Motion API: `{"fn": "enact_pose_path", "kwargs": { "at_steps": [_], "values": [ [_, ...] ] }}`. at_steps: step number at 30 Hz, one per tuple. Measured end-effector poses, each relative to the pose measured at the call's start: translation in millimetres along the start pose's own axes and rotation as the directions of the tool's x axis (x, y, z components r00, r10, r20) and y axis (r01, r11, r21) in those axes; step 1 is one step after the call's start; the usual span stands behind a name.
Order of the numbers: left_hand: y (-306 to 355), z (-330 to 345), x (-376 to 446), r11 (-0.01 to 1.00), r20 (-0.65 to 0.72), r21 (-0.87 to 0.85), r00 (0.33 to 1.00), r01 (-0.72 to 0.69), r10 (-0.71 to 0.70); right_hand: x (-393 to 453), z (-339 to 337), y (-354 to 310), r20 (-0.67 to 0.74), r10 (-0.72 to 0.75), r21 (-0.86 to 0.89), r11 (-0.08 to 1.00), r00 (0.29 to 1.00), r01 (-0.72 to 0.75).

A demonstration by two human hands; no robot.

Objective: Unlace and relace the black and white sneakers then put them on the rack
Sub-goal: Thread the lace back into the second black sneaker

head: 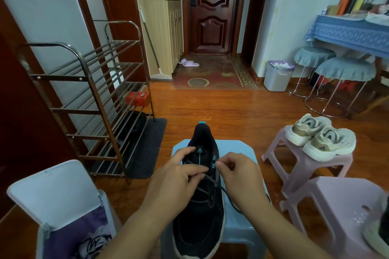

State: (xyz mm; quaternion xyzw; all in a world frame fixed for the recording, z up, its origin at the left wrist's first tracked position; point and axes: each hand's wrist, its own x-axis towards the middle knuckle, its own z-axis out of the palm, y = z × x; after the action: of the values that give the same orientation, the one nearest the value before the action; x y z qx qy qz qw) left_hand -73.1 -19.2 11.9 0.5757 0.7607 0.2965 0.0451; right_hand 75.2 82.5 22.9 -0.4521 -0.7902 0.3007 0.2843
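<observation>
A black sneaker (200,212) with a pale sole and teal accents lies on a light blue stool (240,223), heel pointing away from me. My left hand (179,176) rests on the shoe's left side, fingers curled over the dark laces (207,185) near the tongue. My right hand (237,172) pinches a lace end at the upper right eyelets. A loose lace trails down the right side of the shoe. The metal shoe rack (92,99) stands to the left, its upper shelves bare.
A pair of white and beige sneakers (322,136) sits on a pink stool (305,166); another pink stool (336,206) stands nearer at right. An open white bin (56,195) is at bottom left. A dark mat (145,149) lies under the rack.
</observation>
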Motion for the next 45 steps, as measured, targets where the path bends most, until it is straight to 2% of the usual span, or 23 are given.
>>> {"fn": "enact_pose_path", "kwargs": {
  "at_steps": [4, 12, 19, 22, 24, 26, 29, 30, 32, 34, 35, 36, 37, 38, 39, 40, 41, 42, 44, 45],
  "values": [
    [-2.7, 1.8, 2.3, 1.000, 0.005, -0.020, 1.000, 0.010, -0.009, 2.2, -1.3, -1.9, 0.031, 0.112, 0.046, 0.992, 0.993, -0.114],
    [-1.5, 1.2, 4.9, 0.999, 0.001, -0.034, 0.999, 0.032, -0.032, -0.5, -3.6, -6.9, 0.050, 0.114, -0.039, 0.993, 0.992, -0.112],
    [-0.6, 3.1, 4.6, 0.995, -0.017, -0.075, 0.998, 0.058, -0.059, 1.0, 6.5, -8.8, -0.016, 0.207, 0.222, 0.955, 0.978, -0.199],
    [2.3, 2.1, 5.2, 0.980, -0.110, -0.142, 0.982, 0.139, -0.155, 3.2, 13.0, -9.1, -0.022, 0.277, 0.395, 0.885, 0.961, -0.246],
    [1.9, -0.2, 6.3, 0.943, -0.082, -0.237, 0.962, 0.234, -0.260, 3.9, 16.3, -11.3, -0.019, 0.267, 0.376, 0.895, 0.963, -0.241],
    [-1.2, -1.3, 6.3, 0.912, 0.008, -0.310, 0.960, 0.267, -0.278, 6.0, 17.1, -16.9, -0.035, 0.219, 0.276, 0.940, 0.975, -0.201],
    [-7.7, -3.0, 6.2, 0.932, 0.043, -0.254, 0.965, 0.259, -0.257, 17.3, 12.0, -28.4, -0.019, 0.132, 0.075, 0.989, 0.991, -0.131],
    [-8.5, -2.9, 6.2, 0.936, 0.039, -0.243, 0.966, 0.256, -0.255, 22.9, 9.5, -31.1, 0.020, 0.147, 0.056, 0.987, 0.989, -0.148],
    [-7.5, -2.9, 5.9, 0.938, 0.038, -0.235, 0.966, 0.256, -0.254, 38.0, 3.4, -32.8, 0.108, 0.226, 0.162, 0.957, 0.968, -0.241],
    [-7.3, -2.3, 5.3, 0.937, 0.038, -0.235, 0.966, 0.258, -0.257, 64.4, -13.9, -28.3, 0.147, 0.290, 0.418, 0.848, 0.946, -0.326],
    [-6.9, -3.2, 4.8, 0.934, 0.044, -0.241, 0.964, 0.264, -0.262, 84.8, -28.8, -23.1, 0.118, 0.349, 0.593, 0.726, 0.930, -0.348],
    [-6.7, -4.1, 4.4, 0.930, 0.049, -0.249, 0.962, 0.271, -0.267, 107.3, -49.8, -13.2, 0.079, 0.427, 0.770, 0.548, 0.901, -0.328],
    [-6.6, -5.0, 3.8, 0.927, 0.051, -0.256, 0.961, 0.276, -0.272, 128.2, -73.7, -3.1, 0.050, 0.513, 0.909, 0.332, 0.857, -0.251],
    [-6.6, -5.5, 3.1, 0.924, 0.054, -0.260, 0.960, 0.280, -0.276, 145.1, -97.6, 11.6, 0.023, 0.592, 0.978, 0.153, 0.806, -0.141],
    [-7.0, -6.0, 2.7, 0.923, 0.056, -0.263, 0.959, 0.282, -0.277, 157.4, -114.9, 30.3, -0.029, 0.665, 0.991, 0.116, 0.746, -0.064],
    [-7.4, -6.3, 2.3, 0.923, 0.056, -0.262, 0.959, 0.283, -0.278, 161.7, -124.0, 46.4, -0.084, 0.708, 0.975, 0.205, 0.701, -0.090],
    [-7.2, -6.2, 1.8, 0.923, 0.053, -0.263, 0.959, 0.282, -0.279, 162.0, -123.2, 57.0, -0.086, 0.723, 0.920, 0.321, 0.686, -0.223],
    [-6.7, -5.6, 1.7, 0.922, 0.050, -0.265, 0.959, 0.283, -0.280, 156.0, -113.2, 64.1, -0.041, 0.698, 0.826, 0.426, 0.715, -0.369],
    [-5.0, -3.7, 3.6, 0.921, 0.042, -0.274, 0.960, 0.279, -0.278, 128.3, -78.3, 61.7, 0.159, 0.613, 0.576, 0.579, 0.774, -0.577],
    [-4.2, -3.3, 4.8, 0.921, 0.037, -0.275, 0.960, 0.277, -0.278, 110.9, -60.2, 53.7, 0.273, 0.553, 0.442, 0.655, 0.787, -0.613]
  ]
}}
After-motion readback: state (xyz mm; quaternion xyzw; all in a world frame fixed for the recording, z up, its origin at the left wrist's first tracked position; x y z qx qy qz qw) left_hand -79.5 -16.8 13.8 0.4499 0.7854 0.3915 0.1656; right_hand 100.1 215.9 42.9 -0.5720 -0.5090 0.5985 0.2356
